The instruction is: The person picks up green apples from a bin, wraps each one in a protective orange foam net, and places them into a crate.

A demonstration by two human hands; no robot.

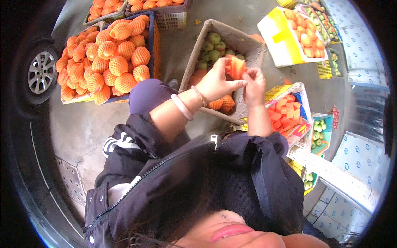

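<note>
My left hand (217,81), with bracelets at its wrist, holds one side of an orange foam net sleeve (237,67) between thumb and fingers. The fingertips of my right hand (255,81) pinch the sleeve's other side. Whether a fruit is inside the sleeve cannot be told. Both hands are above a padded crate (254,51) before me. Green apples (214,55) lie at its far end, and several net-wrapped fruits (228,104) at its near end. A basket of flat orange foam sleeves (287,113) stands at the right, close to my right forearm.
A large crate heaped with net-wrapped fruit (118,65) stands at the left, near a parked car's wheel (42,73). At the upper right is a white foam box (276,46) of wrapped fruit. More crates of green fruit (318,130) line the right side.
</note>
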